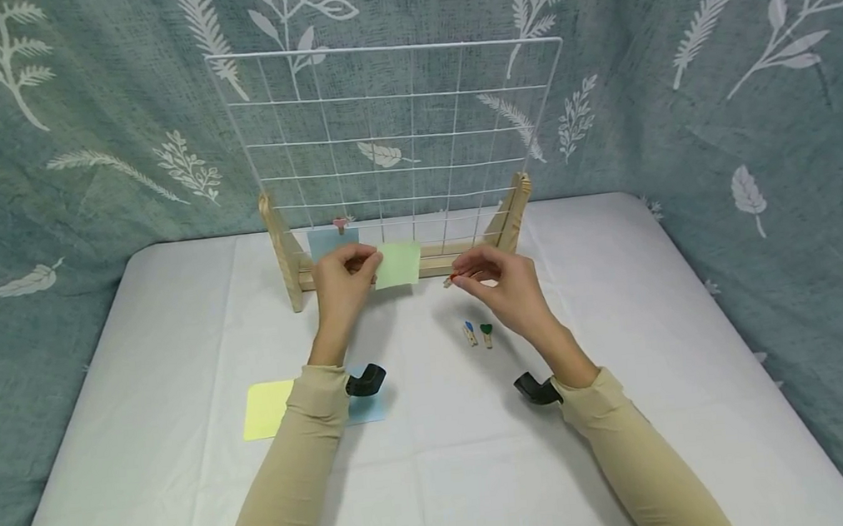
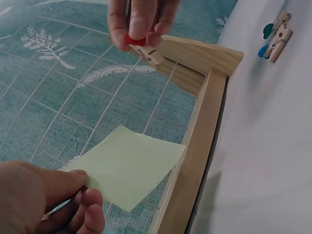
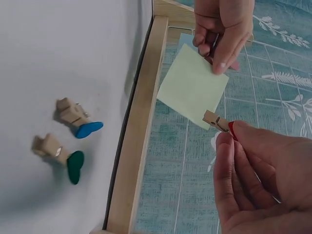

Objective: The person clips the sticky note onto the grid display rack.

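Observation:
My left hand (image 1: 343,291) pinches a pale green sticky note (image 1: 397,265) by its edge, in front of the lower part of a white wire grid (image 1: 410,136). In my right hand (image 1: 504,285) a small wooden clothespin (image 3: 215,120) with a red end is pinched between thumb and fingers. Its free tip points toward the note; in the head view the two are apart. Behind the left hand, a blue note (image 1: 325,240) hangs on the grid under a clothespin (image 1: 340,224) with a pinkish-red heart.
Two clothespins, one with a blue heart (image 3: 89,129) and one with a green heart (image 3: 75,167), lie on the white table (image 1: 442,495). A yellow note (image 1: 265,410) and a blue note (image 1: 367,411) lie partly under the left forearm. Wooden feet (image 1: 283,258) hold the grid upright.

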{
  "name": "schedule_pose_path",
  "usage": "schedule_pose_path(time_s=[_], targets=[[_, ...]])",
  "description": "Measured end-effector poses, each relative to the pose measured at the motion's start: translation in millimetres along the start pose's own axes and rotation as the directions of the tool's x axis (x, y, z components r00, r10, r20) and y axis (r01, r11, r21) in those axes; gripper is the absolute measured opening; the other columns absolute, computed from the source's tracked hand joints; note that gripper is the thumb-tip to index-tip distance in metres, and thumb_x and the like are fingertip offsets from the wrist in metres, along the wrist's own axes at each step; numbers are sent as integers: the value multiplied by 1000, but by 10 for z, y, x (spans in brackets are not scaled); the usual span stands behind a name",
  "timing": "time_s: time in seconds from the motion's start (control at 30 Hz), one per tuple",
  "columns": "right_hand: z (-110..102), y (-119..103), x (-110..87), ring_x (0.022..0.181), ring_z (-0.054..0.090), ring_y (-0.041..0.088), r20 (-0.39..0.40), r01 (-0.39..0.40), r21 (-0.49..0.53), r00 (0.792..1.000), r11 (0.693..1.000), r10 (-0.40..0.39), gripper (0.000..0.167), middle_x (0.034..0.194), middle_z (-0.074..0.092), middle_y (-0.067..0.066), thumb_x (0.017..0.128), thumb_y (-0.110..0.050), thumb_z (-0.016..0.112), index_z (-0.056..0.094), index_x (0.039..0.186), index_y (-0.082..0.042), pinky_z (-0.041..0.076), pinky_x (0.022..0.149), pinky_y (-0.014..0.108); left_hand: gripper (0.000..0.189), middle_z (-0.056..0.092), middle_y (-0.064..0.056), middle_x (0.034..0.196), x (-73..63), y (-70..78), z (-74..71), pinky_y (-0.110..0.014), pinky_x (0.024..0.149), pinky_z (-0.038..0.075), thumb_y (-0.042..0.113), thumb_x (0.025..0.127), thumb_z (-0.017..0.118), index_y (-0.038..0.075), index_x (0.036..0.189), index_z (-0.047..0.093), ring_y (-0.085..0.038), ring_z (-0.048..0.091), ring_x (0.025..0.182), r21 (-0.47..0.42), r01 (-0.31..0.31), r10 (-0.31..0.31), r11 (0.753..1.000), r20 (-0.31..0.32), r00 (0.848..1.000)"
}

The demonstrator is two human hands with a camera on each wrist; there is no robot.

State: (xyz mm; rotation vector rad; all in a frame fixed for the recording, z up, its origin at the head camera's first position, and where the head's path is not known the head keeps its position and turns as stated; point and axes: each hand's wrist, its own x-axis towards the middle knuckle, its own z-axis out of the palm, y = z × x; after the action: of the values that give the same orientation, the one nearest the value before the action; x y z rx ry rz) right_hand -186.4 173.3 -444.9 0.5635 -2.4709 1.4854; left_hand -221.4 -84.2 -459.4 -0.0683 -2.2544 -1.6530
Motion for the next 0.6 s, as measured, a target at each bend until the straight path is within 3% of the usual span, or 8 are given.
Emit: schedule_pose_path(time_s=[0.27,0.6], targets=[[63,-32,134,96,78,20,-53,55,-62,997,997,-59,23,107,79,5,94,-11,80,77,116,-8,61,87,25,10,76,-15,86,62,26,47,-18,55,53,9,95,78,0,98,80,-7,64,61,3,1,-1,1000,-18,1000],[186,-72,262,98,77,25,-82,70,24,994,997,-68,19,107,78,10,93,-5,79,79,111,-7,61,89,31,10,74,-13,80,112,22,55,-18,53,48,11,96,78,1,97,80,-8,63,60,11,-15,15,1000,-60,998]])
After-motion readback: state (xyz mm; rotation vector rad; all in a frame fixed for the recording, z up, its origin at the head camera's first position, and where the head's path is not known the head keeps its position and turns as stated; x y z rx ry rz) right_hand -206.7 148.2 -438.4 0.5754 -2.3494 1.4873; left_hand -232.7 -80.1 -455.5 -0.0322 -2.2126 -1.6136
